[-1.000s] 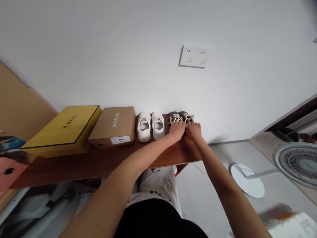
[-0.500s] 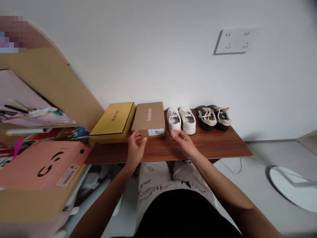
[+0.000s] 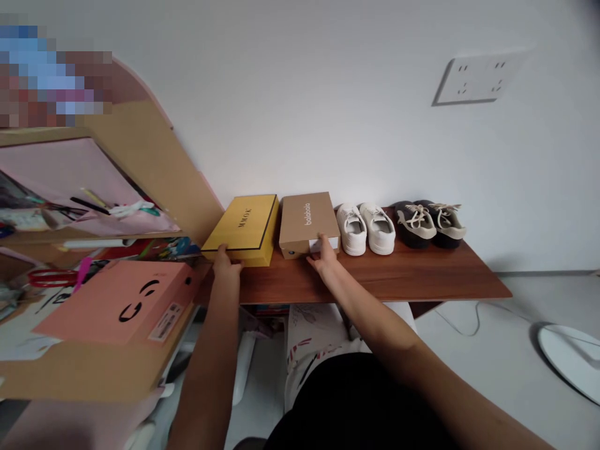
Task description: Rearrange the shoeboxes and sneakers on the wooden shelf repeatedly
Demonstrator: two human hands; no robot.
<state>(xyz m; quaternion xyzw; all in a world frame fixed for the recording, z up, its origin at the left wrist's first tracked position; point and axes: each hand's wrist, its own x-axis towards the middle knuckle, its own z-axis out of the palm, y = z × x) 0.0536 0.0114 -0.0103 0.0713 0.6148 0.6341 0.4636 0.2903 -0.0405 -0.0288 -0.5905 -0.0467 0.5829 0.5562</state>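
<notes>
A yellow shoebox [image 3: 244,222] marked MMOK lies on a brown wooden bench [image 3: 375,281] against the wall. My left hand [image 3: 227,262] grips its front edge near the left corner, fingers on the lid and thumb low at the front. To its right lies a brown shoebox [image 3: 307,215] marked balabala, a narrow gap between the two. My right hand [image 3: 325,255] is closed on that box's front right edge, partly covering its white label. White sneakers [image 3: 365,231] stand just right of the brown box. Further right are black-and-beige shoes [image 3: 429,225] with cream laces.
At left, a desk [image 3: 94,375] carries a pink box [image 3: 122,300], red scissors [image 3: 52,277] and clutter. A wall socket plate [image 3: 480,78] is at upper right. On the floor to the right are a round white base [image 3: 567,356] and a thin cable [image 3: 469,331].
My left hand has moved left onto the yellow shoebox, and my right hand has come from near the white sneakers onto the brown one. The view has swung left.
</notes>
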